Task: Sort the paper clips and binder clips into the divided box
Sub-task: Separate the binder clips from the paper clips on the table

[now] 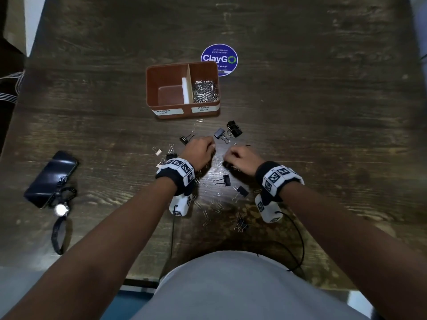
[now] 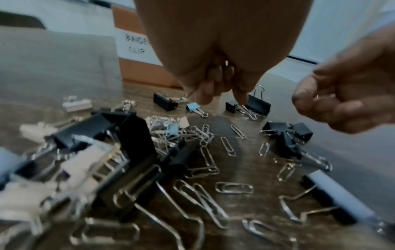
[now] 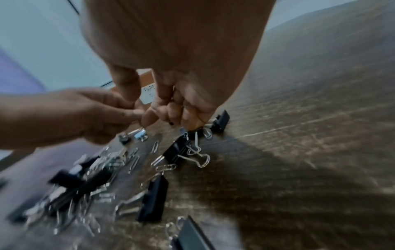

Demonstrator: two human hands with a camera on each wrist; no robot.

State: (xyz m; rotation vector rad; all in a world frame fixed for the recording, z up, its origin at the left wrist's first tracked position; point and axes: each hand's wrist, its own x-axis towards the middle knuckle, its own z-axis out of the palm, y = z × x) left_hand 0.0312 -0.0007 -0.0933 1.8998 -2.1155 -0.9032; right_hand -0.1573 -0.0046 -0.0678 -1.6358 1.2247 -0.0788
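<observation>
The brown divided box (image 1: 182, 88) stands beyond my hands. Its right half, labelled PAPER CLIP, holds a heap of paper clips (image 1: 205, 91); the left half, labelled BINDER CLIP, looks empty. Loose paper clips (image 2: 228, 145) and black binder clips (image 1: 234, 129) lie scattered on the table. My left hand (image 1: 211, 147) hovers over them with curled fingertips (image 2: 205, 96) that seem to pinch a thin wire clip, just above a small light-blue binder clip (image 2: 193, 107). Close beside it, my right hand (image 1: 227, 158) is curled, with metal glinting among its fingers (image 3: 171, 115).
A dark phone (image 1: 52, 177) with a wrist strap lies at the left. A blue ClayGo sticker (image 1: 219, 56) sits behind the box. A black cable (image 1: 298, 239) loops near the table's front edge by my body. More clips lie between my wrists.
</observation>
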